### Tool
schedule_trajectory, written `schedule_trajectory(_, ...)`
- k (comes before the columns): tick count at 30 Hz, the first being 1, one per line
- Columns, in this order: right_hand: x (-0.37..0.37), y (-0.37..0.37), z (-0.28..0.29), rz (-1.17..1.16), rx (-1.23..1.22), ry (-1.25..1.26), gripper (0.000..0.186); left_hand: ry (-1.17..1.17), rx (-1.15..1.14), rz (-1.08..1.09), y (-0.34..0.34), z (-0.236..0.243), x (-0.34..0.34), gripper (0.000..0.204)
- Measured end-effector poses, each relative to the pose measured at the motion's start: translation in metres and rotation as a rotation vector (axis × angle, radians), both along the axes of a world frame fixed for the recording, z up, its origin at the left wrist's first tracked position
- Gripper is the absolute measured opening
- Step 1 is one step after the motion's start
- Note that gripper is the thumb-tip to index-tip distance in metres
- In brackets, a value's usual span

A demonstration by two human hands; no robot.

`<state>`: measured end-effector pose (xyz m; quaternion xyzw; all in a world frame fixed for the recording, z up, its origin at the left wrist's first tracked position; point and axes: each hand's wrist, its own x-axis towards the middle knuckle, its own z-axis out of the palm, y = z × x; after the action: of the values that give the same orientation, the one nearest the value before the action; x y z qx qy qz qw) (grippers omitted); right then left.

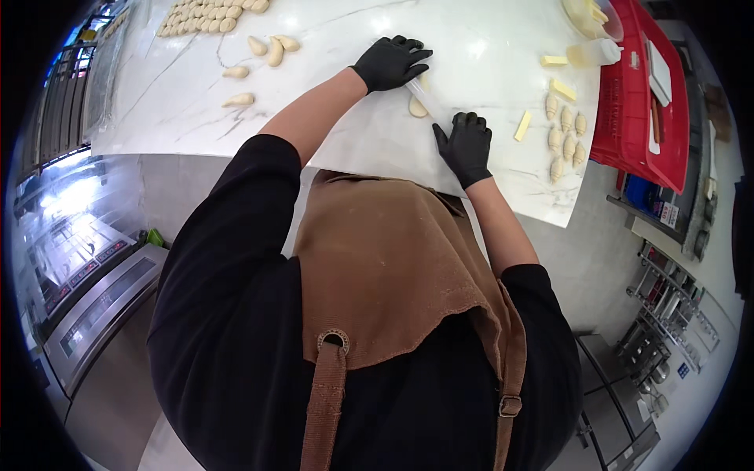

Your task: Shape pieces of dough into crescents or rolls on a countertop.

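A pale, slim rolling pin (424,97) slants across a flattened strip of dough (418,107) on the white marbled tabletop (338,125). My left hand (391,64), in a black glove, lies over the pin's far end with its fingers stretched out. Near the pin's other end is my right hand (468,149), also gloved in black, palm down, fingers extended and thumb apart. How much of the pin lies beneath each palm is hidden. Several tapered dough pieces (275,52) rest left of my left hand. Rolled dough pieces (568,141) sit right of my right hand.
Yellow butter-like sticks (562,89) lie at the right, near a squeeze bottle (594,52) and a bowl (585,16). A red crate (640,102) stands against the table's right end. Many dough pieces (206,16) are grouped at the far left. Metal equipment (102,302) stands lower left.
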<state>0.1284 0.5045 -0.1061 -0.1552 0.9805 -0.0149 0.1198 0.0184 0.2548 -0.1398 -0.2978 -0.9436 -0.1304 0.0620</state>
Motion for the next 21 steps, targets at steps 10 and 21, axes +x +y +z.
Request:
schedule_trajectory(10,0.024,0.007,-0.04,0.221,-0.312,0.355,0.037,-0.153,-0.071,0.117,-0.056,-0.001,0.141,0.051)
schedule_trajectory(21,-0.084,0.046,-0.035,0.564,-0.347,0.583,0.048,0.224,0.045,0.428,0.045,-0.004,0.175,0.05)
